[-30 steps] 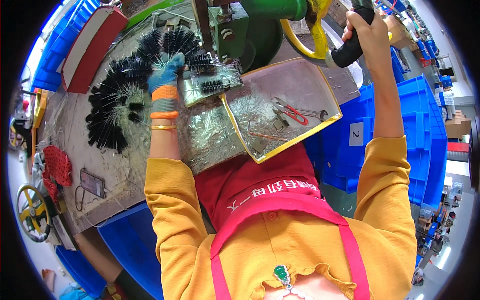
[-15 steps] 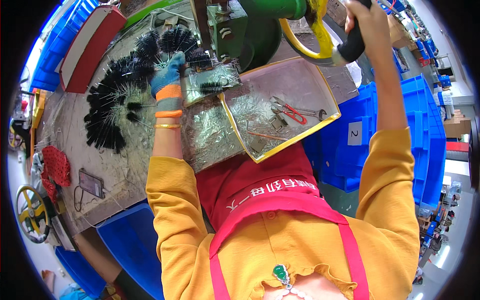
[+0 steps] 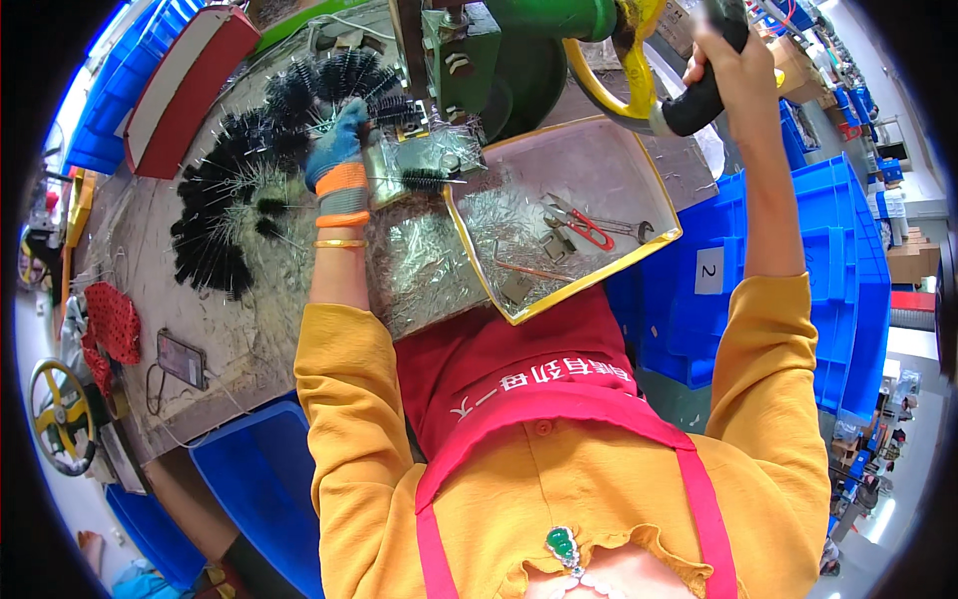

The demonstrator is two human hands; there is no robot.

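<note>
My left hand (image 3: 339, 145), in a blue, orange and grey glove, has its fingers closed at the bench beside the green press (image 3: 466, 60). It pinches a black bristle brush (image 3: 392, 110), whose bristly end points right under the press head. A second black brush (image 3: 424, 179) lies on the metal plate (image 3: 424, 155) below the head. Bare and raised at the upper right, my right hand (image 3: 733, 60) is wrapped round the black grip (image 3: 704, 100) of the press's yellow handwheel (image 3: 639, 70). Many black brushes (image 3: 215, 240) with thin wire stems fan out left of my left hand.
A yellow-edged tray (image 3: 559, 299) holds red-handled pliers (image 3: 584, 225), a wrench (image 3: 639, 230) and bits of metal. Wire scraps (image 3: 419, 250) litter the bench in front of the press. Blue crates (image 3: 778, 280) stand at the right. A phone (image 3: 182, 359) lies at the left.
My right hand and the black grip have come slightly down toward me. My left hand stays beside the press with only a small shift.
</note>
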